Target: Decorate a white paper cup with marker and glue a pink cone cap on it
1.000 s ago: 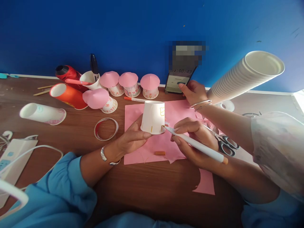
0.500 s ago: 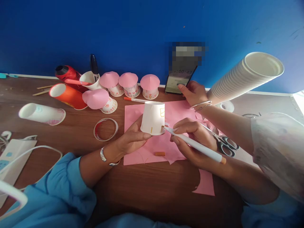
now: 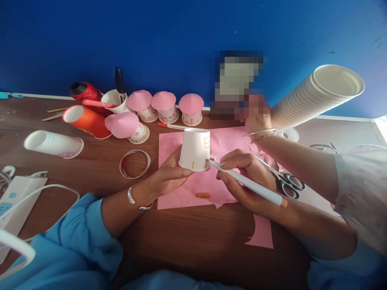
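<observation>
Left hand (image 3: 166,176) grips an inverted white paper cup (image 3: 194,149) near its rim; right hand (image 3: 252,171) pinches an uncapped white marker (image 3: 260,190), tip at the cup's lower wall.

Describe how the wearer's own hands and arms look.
Both the left hand and right hand are ungloved. The left sleeve is blue and bunched in folds on the forearm; the right sleeve is blue too. An open, silver-coloured bracelet circles the left wrist; none shows on the right.
</observation>
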Demonstrator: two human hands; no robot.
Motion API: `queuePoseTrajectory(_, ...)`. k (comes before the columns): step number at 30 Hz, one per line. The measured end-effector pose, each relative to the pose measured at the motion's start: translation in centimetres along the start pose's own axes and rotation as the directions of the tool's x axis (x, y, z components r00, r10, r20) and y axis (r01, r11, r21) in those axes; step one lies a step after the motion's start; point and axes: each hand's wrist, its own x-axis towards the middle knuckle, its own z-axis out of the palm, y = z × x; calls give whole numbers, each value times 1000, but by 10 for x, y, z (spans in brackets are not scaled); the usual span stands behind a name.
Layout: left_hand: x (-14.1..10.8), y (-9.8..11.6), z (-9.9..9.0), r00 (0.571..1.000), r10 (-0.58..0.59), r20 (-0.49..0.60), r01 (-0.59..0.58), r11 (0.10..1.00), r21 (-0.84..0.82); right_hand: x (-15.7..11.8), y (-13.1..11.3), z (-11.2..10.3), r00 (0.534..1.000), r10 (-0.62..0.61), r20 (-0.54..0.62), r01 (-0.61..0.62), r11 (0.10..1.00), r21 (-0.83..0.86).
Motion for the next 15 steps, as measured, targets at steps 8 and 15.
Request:
queuePoseTrajectory(8,0,1,1,1000,7,22,-7,1000,9,-1,-3,-1,999,37,26,-38,999,7)
queuePoseTrajectory(15,-1,4,2,999,-23,31,23,1000,13,-1,-2,0,998,55,24,-56,998,25)
